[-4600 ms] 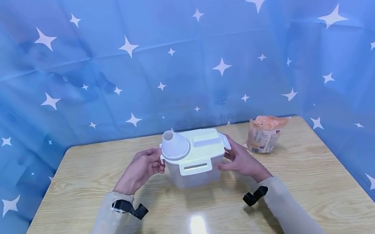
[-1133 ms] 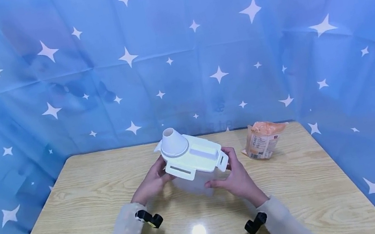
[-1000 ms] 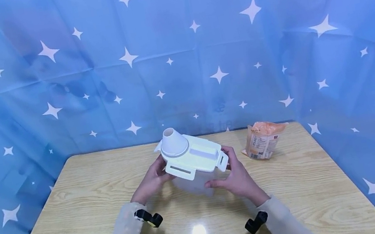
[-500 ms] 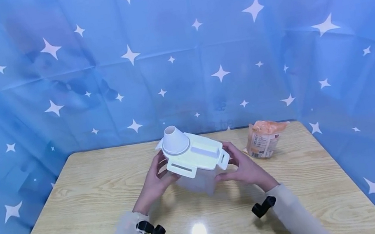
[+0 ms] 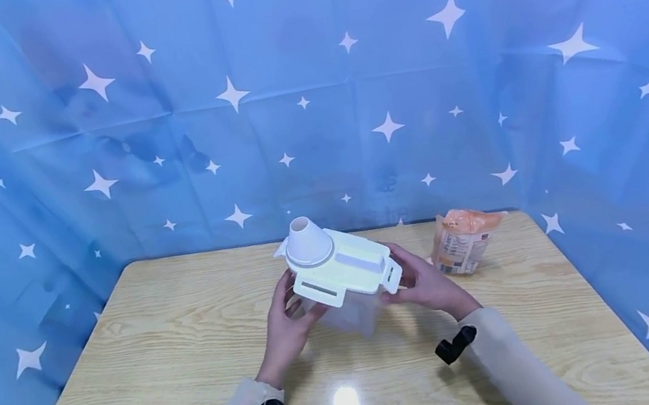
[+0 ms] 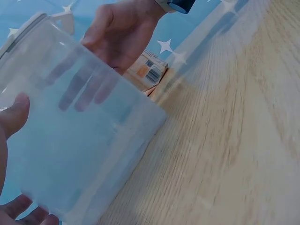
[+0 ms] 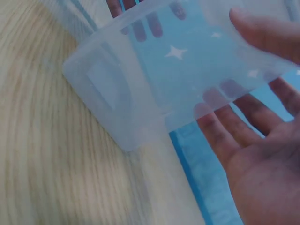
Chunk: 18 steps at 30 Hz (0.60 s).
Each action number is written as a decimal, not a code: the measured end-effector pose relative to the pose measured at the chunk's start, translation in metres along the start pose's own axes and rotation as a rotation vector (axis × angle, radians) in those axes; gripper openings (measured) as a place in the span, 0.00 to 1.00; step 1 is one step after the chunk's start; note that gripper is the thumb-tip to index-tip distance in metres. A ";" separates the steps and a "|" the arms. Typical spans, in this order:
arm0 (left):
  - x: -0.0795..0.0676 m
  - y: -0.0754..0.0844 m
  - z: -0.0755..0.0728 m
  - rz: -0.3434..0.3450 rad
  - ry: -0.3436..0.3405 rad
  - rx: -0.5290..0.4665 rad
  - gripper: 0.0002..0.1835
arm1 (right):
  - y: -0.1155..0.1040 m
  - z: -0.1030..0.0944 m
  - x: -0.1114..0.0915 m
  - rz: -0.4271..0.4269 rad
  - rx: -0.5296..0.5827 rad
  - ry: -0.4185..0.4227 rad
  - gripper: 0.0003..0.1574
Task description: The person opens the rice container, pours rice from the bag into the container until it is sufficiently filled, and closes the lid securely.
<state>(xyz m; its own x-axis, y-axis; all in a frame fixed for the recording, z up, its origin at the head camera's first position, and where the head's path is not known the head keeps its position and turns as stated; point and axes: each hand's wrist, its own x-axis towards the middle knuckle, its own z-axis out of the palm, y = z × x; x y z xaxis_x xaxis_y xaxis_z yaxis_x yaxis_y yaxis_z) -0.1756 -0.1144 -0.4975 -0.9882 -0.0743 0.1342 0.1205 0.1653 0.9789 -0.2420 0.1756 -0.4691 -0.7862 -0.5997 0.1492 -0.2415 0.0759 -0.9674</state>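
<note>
A translucent plastic storage box (image 5: 351, 317) sits turned at an angle in the middle of the wooden table. Its white lid (image 5: 345, 264) carries a cone-shaped white cap (image 5: 308, 243) on the left. The front latch (image 5: 319, 293) and right latch (image 5: 392, 276) stick outward from the lid. My left hand (image 5: 287, 328) grips the left side, thumb in front and fingers around the back. On the opposite side, my right hand (image 5: 427, 287) holds the box, its fingers showing through the clear wall (image 6: 93, 140) in the left wrist view. Nothing shows inside the box in the right wrist view.
Behind my right hand stands an orange and white plastic food bag (image 5: 463, 241) with printed labels. A blue curtain with white stars (image 5: 311, 125) hangs around the back and sides of the table (image 5: 161, 347). Both wrists wear black cameras.
Since the oldest frame, the box has turned, its right end swinging toward me. My left hand has moved from the lid's left edge to the box's side. Lately both hands shift their grip slightly.
</note>
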 end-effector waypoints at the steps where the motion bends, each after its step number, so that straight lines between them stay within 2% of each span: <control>1: 0.000 0.000 0.001 -0.002 0.007 0.001 0.51 | 0.000 0.001 0.000 0.002 0.000 0.009 0.57; 7: 0.003 -0.002 -0.001 -0.010 -0.004 0.023 0.49 | 0.002 0.008 0.001 -0.017 -0.001 0.034 0.55; 13: 0.008 -0.002 -0.008 -0.010 -0.054 -0.007 0.47 | 0.000 0.018 -0.004 -0.002 -0.029 0.093 0.55; 18: 0.014 -0.003 -0.013 -0.050 -0.118 -0.051 0.45 | -0.003 0.026 -0.009 0.015 -0.087 0.149 0.55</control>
<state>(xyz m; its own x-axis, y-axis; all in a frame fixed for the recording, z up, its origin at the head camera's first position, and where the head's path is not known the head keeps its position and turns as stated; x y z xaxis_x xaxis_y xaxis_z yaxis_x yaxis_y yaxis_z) -0.1890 -0.1284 -0.4969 -0.9970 0.0358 0.0688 0.0725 0.1141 0.9908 -0.2192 0.1604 -0.4732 -0.8640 -0.4739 0.1699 -0.2725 0.1565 -0.9493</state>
